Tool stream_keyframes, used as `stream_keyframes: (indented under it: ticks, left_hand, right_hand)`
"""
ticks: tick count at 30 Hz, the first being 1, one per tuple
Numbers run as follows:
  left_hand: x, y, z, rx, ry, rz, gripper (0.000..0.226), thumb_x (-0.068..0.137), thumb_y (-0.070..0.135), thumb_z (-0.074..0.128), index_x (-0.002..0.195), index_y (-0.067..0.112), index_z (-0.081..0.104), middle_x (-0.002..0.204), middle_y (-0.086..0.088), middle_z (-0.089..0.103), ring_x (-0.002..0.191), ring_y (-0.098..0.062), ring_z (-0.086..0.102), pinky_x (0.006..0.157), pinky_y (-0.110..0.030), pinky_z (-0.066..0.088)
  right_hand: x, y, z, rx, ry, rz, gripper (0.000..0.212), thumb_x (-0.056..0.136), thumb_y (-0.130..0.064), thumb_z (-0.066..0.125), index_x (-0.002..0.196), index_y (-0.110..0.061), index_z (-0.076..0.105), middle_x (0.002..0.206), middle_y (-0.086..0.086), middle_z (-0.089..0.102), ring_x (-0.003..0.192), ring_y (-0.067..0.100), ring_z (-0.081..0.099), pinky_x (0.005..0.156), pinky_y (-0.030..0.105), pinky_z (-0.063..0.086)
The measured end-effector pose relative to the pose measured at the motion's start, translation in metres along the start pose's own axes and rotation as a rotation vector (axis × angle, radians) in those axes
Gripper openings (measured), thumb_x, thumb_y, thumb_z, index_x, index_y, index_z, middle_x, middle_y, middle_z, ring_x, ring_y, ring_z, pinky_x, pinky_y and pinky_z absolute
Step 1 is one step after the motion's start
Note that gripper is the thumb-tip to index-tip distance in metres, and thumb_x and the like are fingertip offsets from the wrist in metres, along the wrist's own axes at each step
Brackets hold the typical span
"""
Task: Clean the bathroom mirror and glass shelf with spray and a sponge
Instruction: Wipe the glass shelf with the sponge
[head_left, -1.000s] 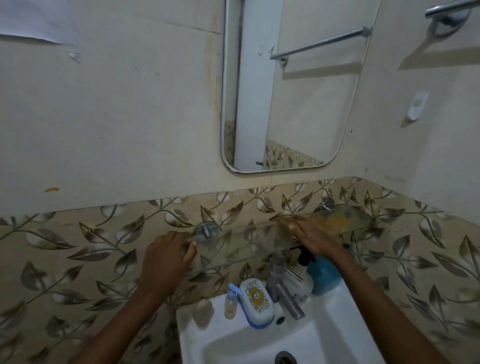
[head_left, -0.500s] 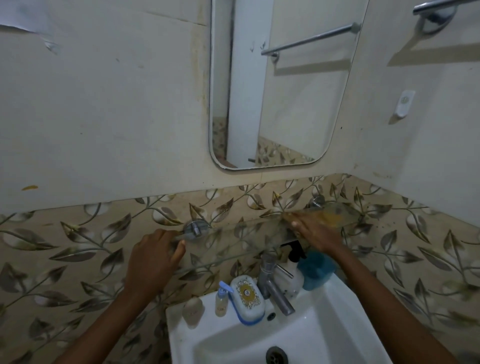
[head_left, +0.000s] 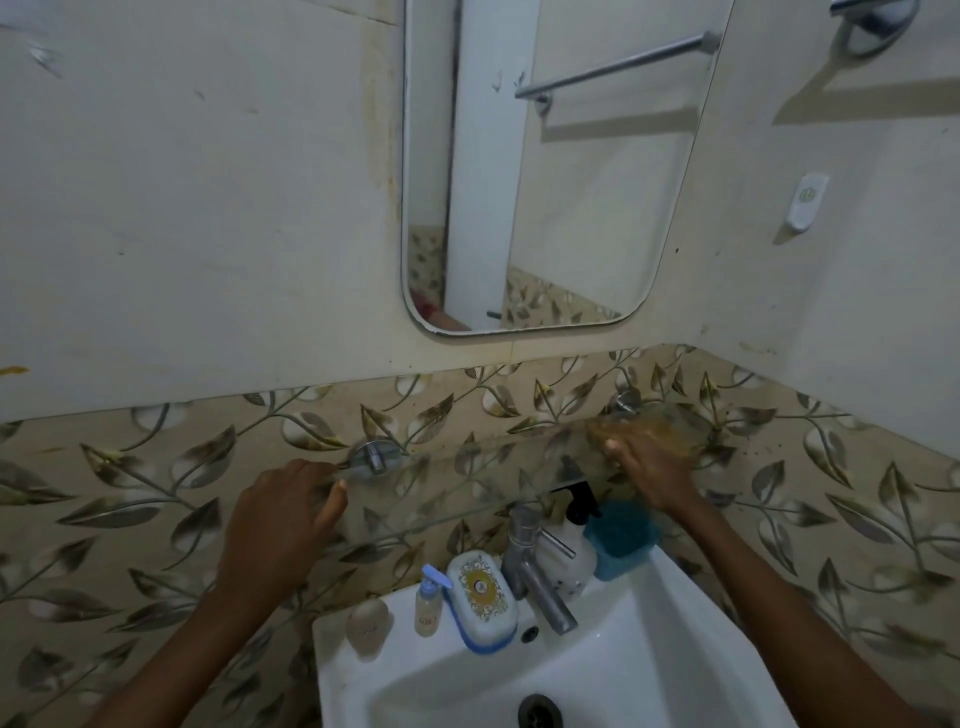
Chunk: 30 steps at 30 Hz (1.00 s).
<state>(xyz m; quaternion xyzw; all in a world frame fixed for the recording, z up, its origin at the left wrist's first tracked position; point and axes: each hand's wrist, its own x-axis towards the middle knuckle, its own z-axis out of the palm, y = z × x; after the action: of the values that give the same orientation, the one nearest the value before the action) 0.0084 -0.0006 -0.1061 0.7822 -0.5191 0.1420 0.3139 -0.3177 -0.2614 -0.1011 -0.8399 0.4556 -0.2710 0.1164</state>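
We are at the glass shelf (head_left: 467, 467), mounted under the mirror (head_left: 545, 171). Our right hand (head_left: 644, 467) presses a yellow sponge (head_left: 670, 428) onto its right end; our left hand (head_left: 280, 514) grips its left edge by the bracket (head_left: 375, 457). The mirror looks fairly clear, though we cannot tell whether it has been wiped. No spray bottle can be picked out for certain.
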Motion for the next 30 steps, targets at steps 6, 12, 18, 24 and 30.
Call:
stream_keyframes:
  ticks: [6,12,18,24,30]
  left_hand:
    - [0.000,0.001,-0.001,0.018,-0.010,0.021,0.055,0.081,0.050,0.028,0.095,0.013,0.066,0.088,-0.008,0.067,0.079,-0.031,0.059,0.066,-0.037,0.042]
    - [0.000,0.000,-0.002,0.010,0.008,0.022,0.051,0.081,0.048,0.031,0.093,0.013,0.066,0.086,-0.008,0.068,0.077,-0.032,0.060,0.064,-0.036,0.043]
    - [-0.001,0.000,-0.001,0.021,-0.006,0.026,0.051,0.082,0.048,0.031,0.094,0.014,0.066,0.087,-0.007,0.068,0.077,-0.031,0.060,0.064,-0.035,0.043]
    - [0.001,-0.003,0.001,0.012,-0.016,-0.011,0.052,0.080,0.053,0.029,0.103,0.022,0.064,0.096,0.001,0.067,0.085,-0.025,0.058,0.066,-0.031,0.037]
    - [0.001,-0.003,0.000,0.032,-0.018,-0.017,0.043,0.080,0.047,0.037,0.102,0.020,0.063,0.093,-0.002,0.068,0.083,-0.029,0.060,0.064,-0.032,0.037]
  right_hand:
    - [0.045,-0.017,0.001,-0.045,-0.132,0.154,0.051,0.099,-0.038,0.025,0.134,-0.006,0.043,0.143,0.019,0.042,0.132,0.033,0.038,0.106,0.042,0.033]
    - [-0.012,-0.002,-0.013,0.035,-0.175,-0.076,0.057,0.091,-0.050,0.029,0.136,-0.019,0.045,0.144,0.001,0.042,0.135,0.019,0.036,0.112,0.042,0.028]
    - [0.048,0.020,-0.031,-0.085,-0.082,0.247,0.052,0.098,-0.032,0.022,0.119,0.000,0.057,0.126,0.024,0.057,0.114,0.034,0.054,0.095,0.037,0.040]
    - [0.093,0.028,-0.031,-0.192,-0.177,0.362,0.045,0.101,-0.025,0.022,0.128,-0.003,0.049,0.139,0.022,0.046,0.125,0.035,0.046,0.103,0.038,0.037]
    - [0.089,0.029,-0.029,-0.205,-0.098,0.477,0.051,0.098,-0.036,0.021,0.130,-0.008,0.050,0.143,0.021,0.042,0.128,0.036,0.041,0.106,0.041,0.032]
